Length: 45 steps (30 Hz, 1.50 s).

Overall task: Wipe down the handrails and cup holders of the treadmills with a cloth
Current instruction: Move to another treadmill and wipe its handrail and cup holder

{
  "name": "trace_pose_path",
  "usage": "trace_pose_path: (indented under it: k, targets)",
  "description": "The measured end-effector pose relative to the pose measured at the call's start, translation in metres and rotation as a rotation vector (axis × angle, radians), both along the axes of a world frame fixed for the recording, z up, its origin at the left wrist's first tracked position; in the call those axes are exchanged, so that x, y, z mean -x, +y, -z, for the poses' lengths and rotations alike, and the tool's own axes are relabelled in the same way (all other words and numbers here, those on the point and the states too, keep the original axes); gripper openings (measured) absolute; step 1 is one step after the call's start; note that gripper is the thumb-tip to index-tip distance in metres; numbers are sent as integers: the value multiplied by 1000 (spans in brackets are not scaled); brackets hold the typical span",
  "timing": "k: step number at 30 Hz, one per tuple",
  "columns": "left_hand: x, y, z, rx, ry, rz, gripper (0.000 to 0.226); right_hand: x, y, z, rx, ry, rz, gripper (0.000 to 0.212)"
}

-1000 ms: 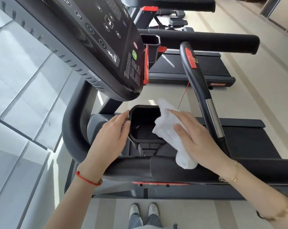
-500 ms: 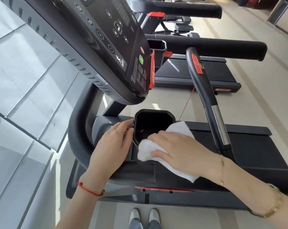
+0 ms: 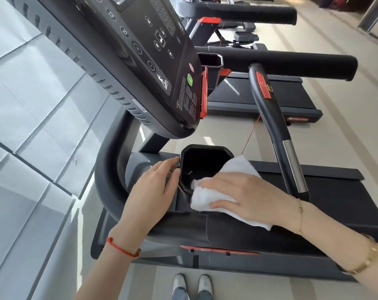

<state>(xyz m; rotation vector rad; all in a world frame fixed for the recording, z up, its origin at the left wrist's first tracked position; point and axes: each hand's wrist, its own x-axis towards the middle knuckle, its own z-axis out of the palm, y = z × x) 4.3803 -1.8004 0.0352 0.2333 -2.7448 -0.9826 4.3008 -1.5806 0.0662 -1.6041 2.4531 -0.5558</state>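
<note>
On the far left is a grey tiled wall (image 3: 32, 105). Next comes the big black screen panel (image 3: 144, 50) of the treadmill, with round buttons on it. Under it, the left hand (image 3: 153, 189) lies on the left side of the black cup holder (image 3: 205, 161), with its fingers almost straight and the fingertips touching the rim. This grip is loose and holds nothing. A red string band (image 3: 122, 247) goes round that wrist. The cup holder sits just above the thick black handrail (image 3: 205, 232) that runs across in front of the person. To the right, the white cloth (image 3: 238, 169) lies over the near right edge of the cup holder. The right hand (image 3: 246, 198) presses flat on top of the cloth, fingers straight and spread a little, pointing left. The cloth is under the palm and sticks out past the fingertips and behind the wrist. Further right, a curved black handle (image 3: 270, 118) with a red button stands up. Another treadmill (image 3: 270, 92) is behind it. Two shoes (image 3: 192, 284) show at the bottom.
</note>
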Motion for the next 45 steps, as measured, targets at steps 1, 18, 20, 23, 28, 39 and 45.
trace_pose_path:
  k: [1,18,20,23,28,39,45]
  targets:
    - [1,0,1,6,-2,-2,44,1,6,0,102,-61,16,36]
    - [28,9,4,6,15,-83,43,78,-26,6,-104,-103,352,39]
    - [27,10,4,11,18,-82,44,84,-17,4,-134,-168,377,37]
    - [27,11,4,7,26,-72,43,87,-41,2,-148,-165,273,34]
    - [28,10,5,0,21,-67,42,86,-66,7,-115,-57,246,29]
    - [28,10,4,-4,40,-57,42,85,-63,3,-131,-139,309,29]
    - [29,10,5,6,48,-55,43,63,-31,13,66,-346,616,36]
